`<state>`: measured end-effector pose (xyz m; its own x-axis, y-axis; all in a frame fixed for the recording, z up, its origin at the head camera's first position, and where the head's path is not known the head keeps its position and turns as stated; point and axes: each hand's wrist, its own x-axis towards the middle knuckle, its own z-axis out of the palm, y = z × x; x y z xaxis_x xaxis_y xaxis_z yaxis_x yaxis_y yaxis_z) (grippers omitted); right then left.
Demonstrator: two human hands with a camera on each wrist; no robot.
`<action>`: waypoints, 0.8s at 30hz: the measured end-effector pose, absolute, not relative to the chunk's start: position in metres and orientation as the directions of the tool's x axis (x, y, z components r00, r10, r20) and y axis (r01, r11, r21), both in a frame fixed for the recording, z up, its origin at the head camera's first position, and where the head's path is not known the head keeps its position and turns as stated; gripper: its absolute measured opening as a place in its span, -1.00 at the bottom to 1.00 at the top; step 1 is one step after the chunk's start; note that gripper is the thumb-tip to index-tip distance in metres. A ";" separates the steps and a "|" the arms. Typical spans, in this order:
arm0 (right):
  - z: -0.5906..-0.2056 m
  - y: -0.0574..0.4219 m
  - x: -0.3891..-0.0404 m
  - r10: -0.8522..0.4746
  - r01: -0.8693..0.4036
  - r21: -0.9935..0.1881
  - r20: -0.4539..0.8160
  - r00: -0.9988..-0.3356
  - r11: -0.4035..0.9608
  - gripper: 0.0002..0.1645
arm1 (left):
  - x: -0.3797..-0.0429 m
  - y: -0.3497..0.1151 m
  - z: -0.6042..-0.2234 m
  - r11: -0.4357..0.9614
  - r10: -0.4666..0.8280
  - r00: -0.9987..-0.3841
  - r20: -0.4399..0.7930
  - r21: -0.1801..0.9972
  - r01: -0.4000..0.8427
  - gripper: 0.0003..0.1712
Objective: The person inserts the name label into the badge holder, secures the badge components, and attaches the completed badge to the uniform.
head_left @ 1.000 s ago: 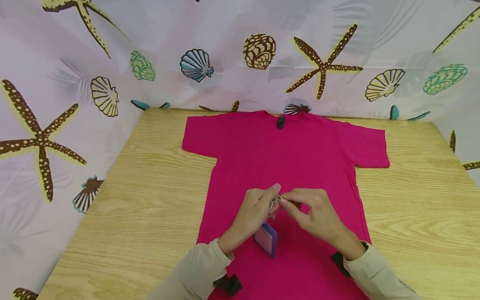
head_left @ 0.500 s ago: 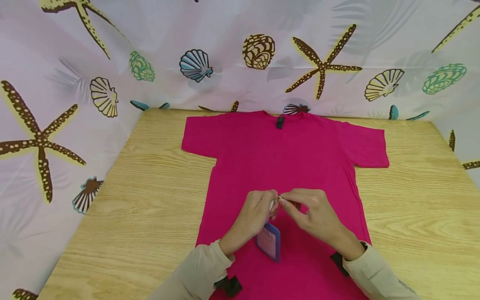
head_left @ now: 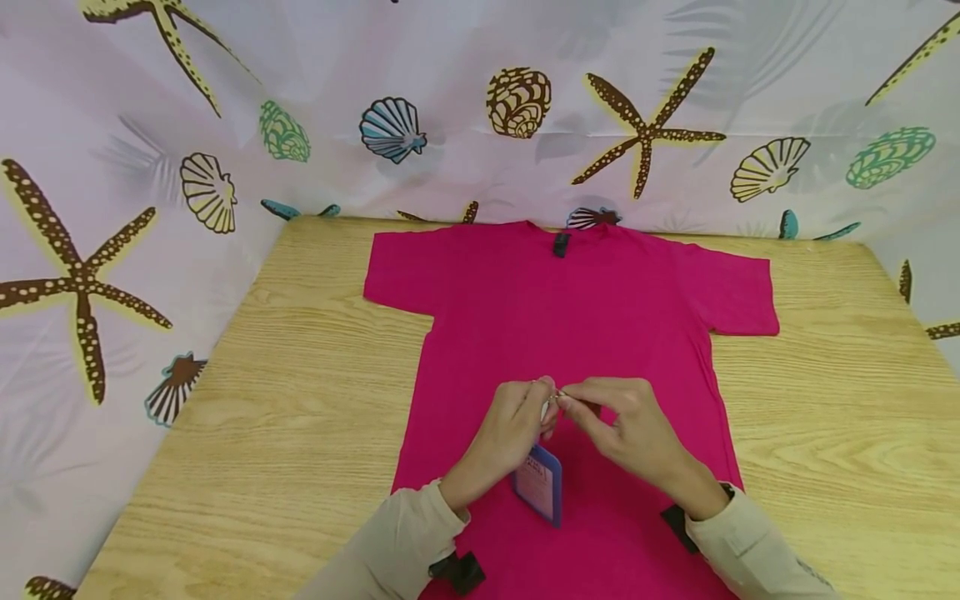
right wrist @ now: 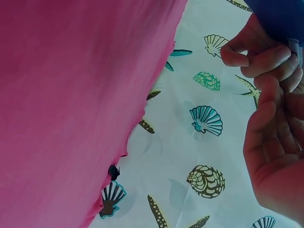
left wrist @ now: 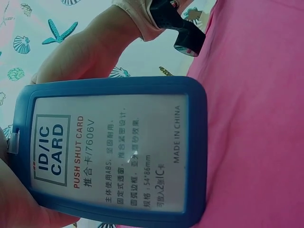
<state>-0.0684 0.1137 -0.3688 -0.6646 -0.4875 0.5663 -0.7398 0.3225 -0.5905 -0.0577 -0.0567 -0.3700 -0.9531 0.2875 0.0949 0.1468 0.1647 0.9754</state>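
A blue-framed ID card holder point(head_left: 538, 485) hangs below my left hand point(head_left: 510, 425), its printed card facing the camera in the left wrist view. A clear strap point(left wrist: 14, 142) sits at its slotted end, by my fingers. My left hand grips the metal fitting above the holder. Close against it, my right hand point(head_left: 633, 425) pinches a small metal piece point(head_left: 559, 397) between thumb and forefinger; its exact kind is too small to tell. A dark reddish-brown bit point(head_left: 592, 408) shows under the right fingers. Beneath both hands lies a magenta T-shirt point(head_left: 562, 317), spread flat.
The shirt lies on a light wooden table point(head_left: 330, 367), its collar and black label point(head_left: 561, 244) at the far edge. A white cloth point(head_left: 465, 50) printed with shells and starfish hangs behind and at the sides. Black wrist cameras point(head_left: 459, 572) are strapped at the cuffs.
The left thumb, raised a second ago, has come down onto the fitting. The card holder has swung slightly right and turned more to face the camera. The right hand has barely moved.
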 end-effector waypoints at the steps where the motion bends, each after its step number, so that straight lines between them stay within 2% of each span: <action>1: -0.369 0.114 -0.068 -0.486 -0.739 -0.591 0.567 -0.665 0.323 -0.85 | -0.058 -0.057 -0.370 0.164 0.285 -0.954 0.096 0.975 0.147 -0.40; 6: -0.368 0.114 -0.069 -0.473 -0.727 -0.610 0.564 -0.677 0.314 -0.84 | -0.059 -0.056 -0.372 0.154 0.291 -0.950 0.111 0.975 0.161 -0.38; 12: -0.368 0.120 -0.074 -0.430 -0.673 -0.678 0.535 -0.727 0.295 -0.82 | -0.063 -0.057 -0.370 0.172 0.384 -0.916 0.120 0.965 0.199 -0.38; 19: -0.371 0.133 -0.081 -0.400 -0.460 -0.846 0.336 -0.852 0.269 -0.87 | -0.071 -0.057 -0.370 0.273 0.449 -0.892 0.056 0.942 0.197 -0.54; 24: -0.373 0.144 -0.091 -0.382 -0.324 -0.915 0.219 -0.898 0.239 -0.88 | -0.080 -0.050 -0.368 0.334 0.496 -0.868 0.012 0.920 0.203 -0.70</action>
